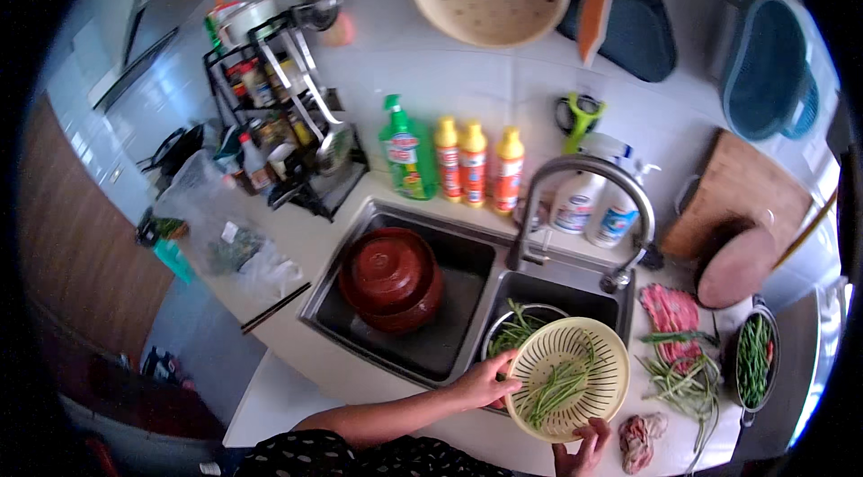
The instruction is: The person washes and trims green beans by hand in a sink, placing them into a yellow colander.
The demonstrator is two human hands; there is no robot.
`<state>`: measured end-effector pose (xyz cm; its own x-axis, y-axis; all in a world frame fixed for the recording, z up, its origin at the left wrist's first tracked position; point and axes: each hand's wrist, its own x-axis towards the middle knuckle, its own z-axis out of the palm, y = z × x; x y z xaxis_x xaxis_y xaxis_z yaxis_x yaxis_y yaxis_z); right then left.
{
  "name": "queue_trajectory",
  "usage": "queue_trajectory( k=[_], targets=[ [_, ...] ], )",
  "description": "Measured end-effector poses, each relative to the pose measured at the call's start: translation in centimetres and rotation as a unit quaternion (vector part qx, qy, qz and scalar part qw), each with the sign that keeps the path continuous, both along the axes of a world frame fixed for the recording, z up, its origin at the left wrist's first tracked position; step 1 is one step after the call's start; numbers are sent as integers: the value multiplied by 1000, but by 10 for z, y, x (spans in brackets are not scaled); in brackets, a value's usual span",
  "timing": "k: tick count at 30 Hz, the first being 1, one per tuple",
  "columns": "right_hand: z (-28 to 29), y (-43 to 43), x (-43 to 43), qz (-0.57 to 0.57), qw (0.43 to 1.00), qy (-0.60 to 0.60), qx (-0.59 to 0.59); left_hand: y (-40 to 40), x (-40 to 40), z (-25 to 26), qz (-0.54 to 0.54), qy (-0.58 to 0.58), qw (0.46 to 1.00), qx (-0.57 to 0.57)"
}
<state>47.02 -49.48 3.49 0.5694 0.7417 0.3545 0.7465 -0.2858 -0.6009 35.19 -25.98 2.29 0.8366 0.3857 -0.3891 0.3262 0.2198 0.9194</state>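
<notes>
Between my two hands is a cream plastic colander (pixel 610 379) with slotted sides, tilted over the front edge of the right sink basin. Thin green vegetable stems (pixel 563 389) lie inside it. My left hand (pixel 491 379) grips its left rim, and my right hand (pixel 585 450) holds its lower right rim. Partly hidden behind the colander, a metal bowl (pixel 491 332) with more green stems (pixel 516 328) sits in the right basin (pixel 586 302). The curved faucet (pixel 640 197) arches above that basin.
A dark red lidded pot (pixel 391 281) stands in the left basin. To the right lie loose stems (pixel 688 386), a pink cloth (pixel 667 318), a crumpled rag (pixel 640 440) and a pan of greens (pixel 754 362). Bottles (pixel 472 163) line the back ledge. A plastic bag (pixel 229 241) rests on the left counter.
</notes>
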Motion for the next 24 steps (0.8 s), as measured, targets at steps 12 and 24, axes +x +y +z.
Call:
queue_trajectory(
  k=[12,24],
  targets=[
    [5,176,-89,223,972,-34,62,103,-195,30,234,-73,968,53],
    [41,307,-136,280,956,-42,74,197,-250,52,379,-83,921,44]
  ],
)
